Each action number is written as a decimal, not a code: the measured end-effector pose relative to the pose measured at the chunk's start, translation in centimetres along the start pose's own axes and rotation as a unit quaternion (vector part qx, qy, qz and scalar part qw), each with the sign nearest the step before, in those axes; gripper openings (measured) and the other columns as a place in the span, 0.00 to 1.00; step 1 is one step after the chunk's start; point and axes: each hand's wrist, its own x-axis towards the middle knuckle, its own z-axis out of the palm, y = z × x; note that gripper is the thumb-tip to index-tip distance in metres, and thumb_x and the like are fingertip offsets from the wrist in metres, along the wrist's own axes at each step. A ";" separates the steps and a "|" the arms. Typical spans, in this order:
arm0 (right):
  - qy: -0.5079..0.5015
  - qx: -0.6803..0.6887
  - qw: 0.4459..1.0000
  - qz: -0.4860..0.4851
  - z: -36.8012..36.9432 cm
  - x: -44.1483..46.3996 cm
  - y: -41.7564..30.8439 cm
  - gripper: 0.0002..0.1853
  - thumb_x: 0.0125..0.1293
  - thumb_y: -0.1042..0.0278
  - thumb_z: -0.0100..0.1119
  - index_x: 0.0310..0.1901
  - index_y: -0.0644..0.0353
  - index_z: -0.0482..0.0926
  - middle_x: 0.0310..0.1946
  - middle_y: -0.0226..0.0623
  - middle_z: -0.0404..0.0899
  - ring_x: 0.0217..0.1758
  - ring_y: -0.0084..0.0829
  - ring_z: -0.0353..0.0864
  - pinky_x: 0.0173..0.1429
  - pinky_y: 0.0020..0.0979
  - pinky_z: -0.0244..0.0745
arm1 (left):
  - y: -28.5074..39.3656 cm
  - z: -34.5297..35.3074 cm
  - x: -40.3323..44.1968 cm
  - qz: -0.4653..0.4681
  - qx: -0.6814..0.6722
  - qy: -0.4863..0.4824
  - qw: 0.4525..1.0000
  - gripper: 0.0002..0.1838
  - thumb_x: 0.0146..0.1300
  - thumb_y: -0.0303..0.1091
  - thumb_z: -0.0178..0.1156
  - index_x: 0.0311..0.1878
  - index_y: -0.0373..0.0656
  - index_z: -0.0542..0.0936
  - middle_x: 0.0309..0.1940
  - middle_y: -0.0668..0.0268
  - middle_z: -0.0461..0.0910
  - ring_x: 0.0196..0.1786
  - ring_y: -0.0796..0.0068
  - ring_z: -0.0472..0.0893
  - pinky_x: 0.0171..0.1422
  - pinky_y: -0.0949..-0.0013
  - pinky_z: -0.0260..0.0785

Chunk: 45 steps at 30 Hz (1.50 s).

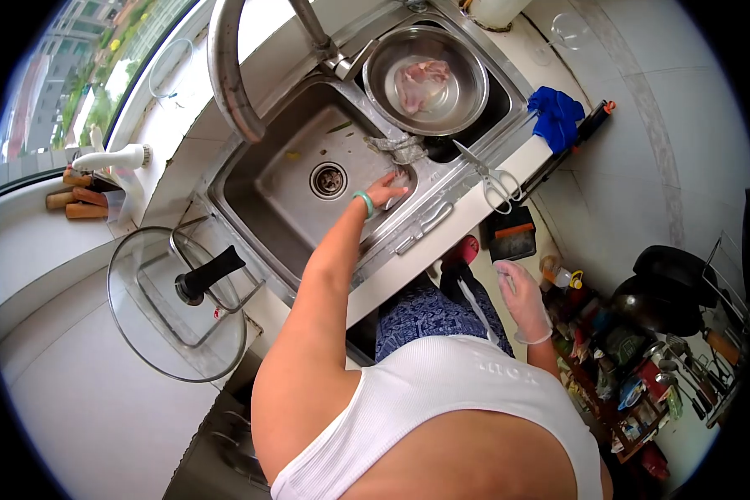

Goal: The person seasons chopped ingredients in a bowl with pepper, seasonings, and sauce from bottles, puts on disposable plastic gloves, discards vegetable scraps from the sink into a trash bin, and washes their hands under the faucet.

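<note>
My left hand (383, 192), bare with a green bangle on the wrist, reaches into the right side of the steel sink (300, 137). Its fingers are spread and touch a piece of clear crumpled plastic (401, 178) by the basin wall. My right hand (522, 302), in a clear disposable glove, hangs beside my body, fingers loosely bent and nothing visible in it. A steel bowl (375, 104) with raw meat (423, 84) rests over the second basin. Kitchen scissors (493, 182) and a knife (426, 227) lie along the sink's front edge.
A curved faucet (227, 75) arches over the sink. A glass lid (146, 292) with a black knob stands on the left counter. Wood-handled tools (87, 204) lie by the window. A blue cloth (556, 117) hangs at the counter's end. Pans (662, 292) crowd the right side.
</note>
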 end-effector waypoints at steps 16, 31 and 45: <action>0.065 0.042 0.994 -0.075 -2.5 -0.4 3.9 0.09 0.63 0.74 0.53 0.43 0.63 0.77 0.41 0.46 0.79 0.46 0.46 0.78 0.51 0.38 0.73 | -2.1 -5.3 -9.5 0.101 -0.104 0.172 0.974 0.22 0.63 0.23 0.57 0.62 0.42 0.70 0.52 0.68 0.77 0.53 0.76 0.75 0.59 0.72 0.67; 0.107 0.063 0.992 -0.019 -10.4 -6.3 15.0 0.10 0.62 0.72 0.54 0.44 0.62 0.77 0.41 0.44 0.79 0.45 0.46 0.78 0.49 0.38 0.73 | 22.3 7.6 -12.3 0.384 -0.038 0.169 0.907 0.18 0.64 0.18 0.54 0.57 0.37 0.73 0.50 0.68 0.75 0.51 0.80 0.74 0.59 0.77 0.65; 0.116 0.043 0.983 0.135 -9.4 -14.1 25.0 0.08 0.63 0.72 0.54 0.43 0.61 0.79 0.41 0.45 0.81 0.46 0.46 0.80 0.51 0.37 0.75 | 22.8 35.7 4.9 0.475 0.022 0.174 0.862 0.17 0.54 0.18 0.57 0.49 0.38 0.75 0.47 0.63 0.74 0.51 0.69 0.73 0.57 0.70 0.63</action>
